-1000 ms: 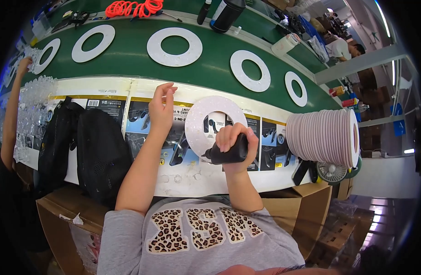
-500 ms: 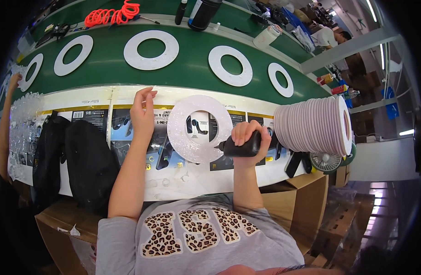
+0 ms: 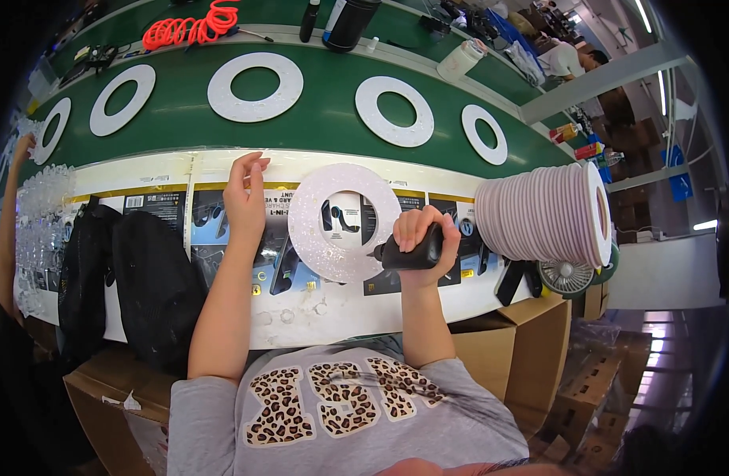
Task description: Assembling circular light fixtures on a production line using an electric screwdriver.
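Observation:
A flat white ring with a glossy, speckled surface lies on the printed sheets in front of me. My right hand is wrapped around a black squeeze bottle, tipped on its side. Its narrow nozzle points left, at the ring's lower right part; whether it touches the surface I cannot tell. Left of the ring and apart from it, my left hand is raised over the sheets, holding nothing, thumb and fingers apart and loosely bent.
Several more white rings lie along the green belt beyond the table. On the right stand a large ribbed white spool and a small fan. Black sleeves lie at left, near clear bubble-like plastic and another person's arm.
My right hand and the black bottle have shifted slightly left along the ring. The left hand stays nearly where it was. The rings on the belt appear a little further left.

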`<act>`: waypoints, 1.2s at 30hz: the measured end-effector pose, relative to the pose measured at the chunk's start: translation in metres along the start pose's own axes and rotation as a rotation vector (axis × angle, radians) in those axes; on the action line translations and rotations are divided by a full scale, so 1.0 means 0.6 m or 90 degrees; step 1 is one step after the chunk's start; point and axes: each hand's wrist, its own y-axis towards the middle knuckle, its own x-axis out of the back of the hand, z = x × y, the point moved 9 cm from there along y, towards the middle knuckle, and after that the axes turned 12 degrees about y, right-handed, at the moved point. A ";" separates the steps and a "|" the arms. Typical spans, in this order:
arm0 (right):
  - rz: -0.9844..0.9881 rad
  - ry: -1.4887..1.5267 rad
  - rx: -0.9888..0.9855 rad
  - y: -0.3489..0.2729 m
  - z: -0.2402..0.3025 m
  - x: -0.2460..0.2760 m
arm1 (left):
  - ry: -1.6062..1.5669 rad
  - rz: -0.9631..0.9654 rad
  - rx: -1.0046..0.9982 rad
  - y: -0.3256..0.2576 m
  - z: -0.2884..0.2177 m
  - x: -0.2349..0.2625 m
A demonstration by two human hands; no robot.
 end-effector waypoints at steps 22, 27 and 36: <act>-0.034 -0.030 0.048 0.011 0.031 0.023 | 0.005 0.002 0.001 0.001 0.007 -0.002; -0.026 -0.042 0.046 0.012 0.028 0.025 | 0.007 0.005 0.014 -0.001 0.006 -0.001; -0.043 -0.043 0.043 0.012 0.025 0.031 | 0.005 0.007 0.014 -0.001 0.006 -0.002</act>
